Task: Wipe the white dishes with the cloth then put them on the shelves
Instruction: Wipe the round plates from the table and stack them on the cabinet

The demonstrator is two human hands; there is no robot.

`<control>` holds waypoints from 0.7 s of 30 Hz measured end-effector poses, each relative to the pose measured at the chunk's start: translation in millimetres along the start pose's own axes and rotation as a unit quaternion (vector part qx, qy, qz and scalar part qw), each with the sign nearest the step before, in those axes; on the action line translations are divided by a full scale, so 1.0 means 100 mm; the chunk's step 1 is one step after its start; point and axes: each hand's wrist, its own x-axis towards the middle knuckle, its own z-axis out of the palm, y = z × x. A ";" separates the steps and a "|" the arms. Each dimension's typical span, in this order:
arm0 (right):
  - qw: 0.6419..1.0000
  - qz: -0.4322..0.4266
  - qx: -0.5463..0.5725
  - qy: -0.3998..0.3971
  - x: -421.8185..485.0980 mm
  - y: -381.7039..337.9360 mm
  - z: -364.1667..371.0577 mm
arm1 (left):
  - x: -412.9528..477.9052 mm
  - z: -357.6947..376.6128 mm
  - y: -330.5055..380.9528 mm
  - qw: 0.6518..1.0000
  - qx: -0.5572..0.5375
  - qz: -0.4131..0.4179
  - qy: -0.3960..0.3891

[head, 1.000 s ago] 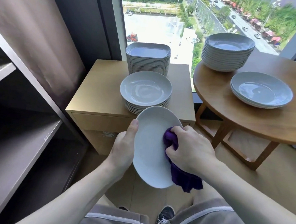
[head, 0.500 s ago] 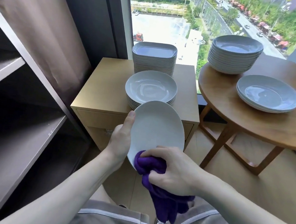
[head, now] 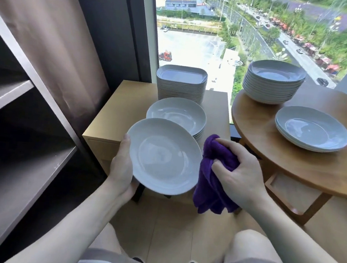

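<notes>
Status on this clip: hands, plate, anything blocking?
Left hand grips plate by its rim. Right hand bunches purple cloth beside plate. Shelves at left, nothing in the way.

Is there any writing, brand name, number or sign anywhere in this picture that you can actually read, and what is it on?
Nothing here can be read.
Red sign on the low grey-roofed building outside the window: too small and blurred to read.
White round plate in the left hand: no marking shows.
Purple cloth in the right hand: no label shows.
</notes>
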 end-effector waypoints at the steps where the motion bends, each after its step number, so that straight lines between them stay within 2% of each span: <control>1: 1.000 0.001 0.005 0.010 0.03 0.01 -0.04 | 0.02 0.02 0.02 1.000 -0.007 0.004 0.003; 8: 0.997 0.024 0.026 0.071 0.17 0.10 -0.22 | 0.28 0.42 0.15 0.996 -0.069 0.013 0.056; 13: 0.994 0.054 0.035 0.086 0.19 0.20 -0.32 | 0.43 0.67 0.13 0.992 -0.095 -0.009 0.085; 21: 0.992 0.063 0.071 0.079 0.18 0.19 -0.25 | 0.67 0.82 0.22 0.987 -0.093 0.006 0.133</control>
